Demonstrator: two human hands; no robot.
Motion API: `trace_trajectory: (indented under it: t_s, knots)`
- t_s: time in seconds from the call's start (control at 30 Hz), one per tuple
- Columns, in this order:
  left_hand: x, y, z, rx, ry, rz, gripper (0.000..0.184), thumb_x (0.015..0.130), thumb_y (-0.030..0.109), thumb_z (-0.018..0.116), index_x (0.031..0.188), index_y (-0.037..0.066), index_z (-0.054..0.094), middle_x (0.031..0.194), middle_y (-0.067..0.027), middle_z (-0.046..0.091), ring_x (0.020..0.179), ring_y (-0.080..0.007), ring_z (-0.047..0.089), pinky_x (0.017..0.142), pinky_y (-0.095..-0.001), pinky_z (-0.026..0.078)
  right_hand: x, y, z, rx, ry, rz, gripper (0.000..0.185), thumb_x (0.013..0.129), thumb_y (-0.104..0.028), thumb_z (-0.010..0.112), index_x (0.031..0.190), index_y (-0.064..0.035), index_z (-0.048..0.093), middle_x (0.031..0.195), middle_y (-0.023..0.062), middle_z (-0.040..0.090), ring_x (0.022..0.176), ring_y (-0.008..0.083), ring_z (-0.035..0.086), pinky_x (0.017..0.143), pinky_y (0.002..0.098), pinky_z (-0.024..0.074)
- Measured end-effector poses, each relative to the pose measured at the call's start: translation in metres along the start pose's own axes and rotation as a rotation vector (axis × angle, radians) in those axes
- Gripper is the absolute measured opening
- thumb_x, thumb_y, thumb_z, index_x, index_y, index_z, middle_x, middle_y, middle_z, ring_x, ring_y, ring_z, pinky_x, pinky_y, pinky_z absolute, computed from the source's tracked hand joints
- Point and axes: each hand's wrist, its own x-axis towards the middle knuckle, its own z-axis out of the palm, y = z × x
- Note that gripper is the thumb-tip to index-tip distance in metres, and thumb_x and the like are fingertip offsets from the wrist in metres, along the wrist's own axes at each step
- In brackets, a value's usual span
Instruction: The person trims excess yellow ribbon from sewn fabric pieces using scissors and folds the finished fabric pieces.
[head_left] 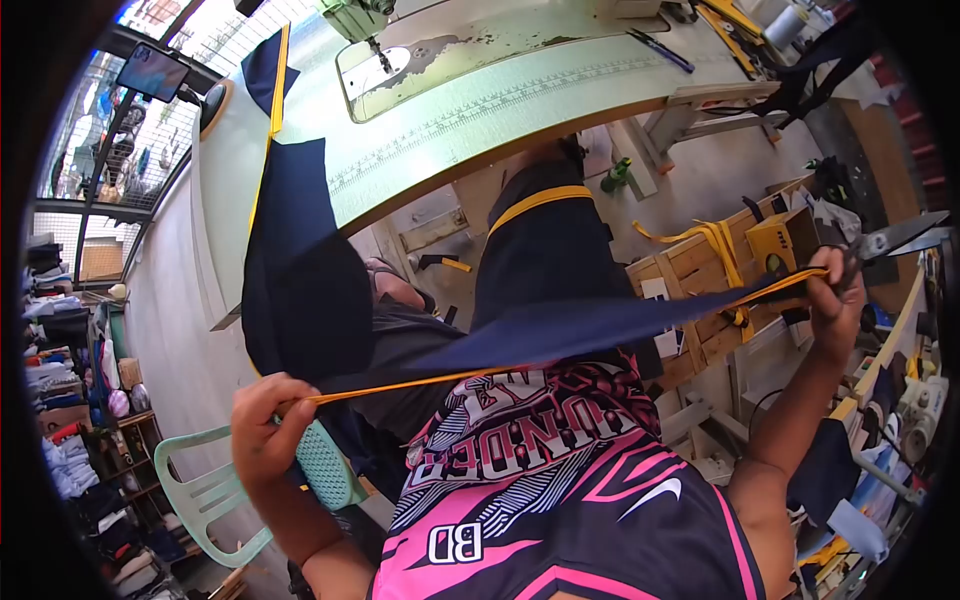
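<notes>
A navy fabric piece (550, 332) with a yellow-orange edge is stretched across my lap, in front of my torso. My left hand (268, 425) pinches one end of its yellow edge. At the other end, my right hand (835, 290) grips the yellow edge, and scissors (895, 238) stick out beside that hand, pointing away to the right. More navy fabric (305, 265) with yellow trim hangs over the table's front edge near my left hand. Another navy piece with a yellow band (545, 205) lies over my leg.
The sewing machine (358, 18) stands on the pale table (450, 125), with dark snips (660, 50) toward the right. A wooden crate (700, 340) with yellow strips is at the right. A green chair (205, 490) is at lower left, and a phone (152, 72) is mounted upper left.
</notes>
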Motion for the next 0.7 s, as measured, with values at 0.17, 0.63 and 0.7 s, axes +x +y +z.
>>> trace_trajectory:
  t_s: [0.17,0.63,0.7]
  knots:
    - [0.005,0.017,-0.008,0.014,0.053,-0.003,0.005,0.080,0.000,0.064,0.084,-0.004,0.065,0.066,-0.0032,0.054,0.053,-0.0110,0.040,0.051,-0.0238,0.032,0.005,-0.020,0.010,-0.052,0.078,-0.006,0.029,0.077,0.001,0.064,0.089,-0.0163,0.043,0.085,0.0022,0.052,0.061,0.0088,0.042,0.052,0.0195,0.0317]
    - [0.132,-0.115,0.072,0.072,-0.072,-0.186,0.017,0.092,0.012,0.061,0.100,-0.002,0.068,0.085,-0.0094,0.070,0.070,-0.0177,0.059,0.066,-0.0269,0.046,0.108,0.179,0.060,-0.263,-0.032,0.182,0.022,0.084,-0.006,0.072,0.091,-0.0103,0.052,0.079,-0.0026,0.052,0.066,0.0077,0.045,0.063,0.0209,0.0359]
    - [0.137,-0.124,0.074,0.059,-0.059,-0.190,0.018,0.092,0.013,0.061,0.101,-0.002,0.067,0.087,-0.0091,0.069,0.071,-0.0187,0.059,0.067,-0.0279,0.046,0.114,0.183,0.063,-0.196,-0.021,0.198,0.021,0.084,-0.007,0.072,0.092,-0.0099,0.053,0.079,-0.0022,0.052,0.067,0.0079,0.046,0.064,0.0209,0.0364]
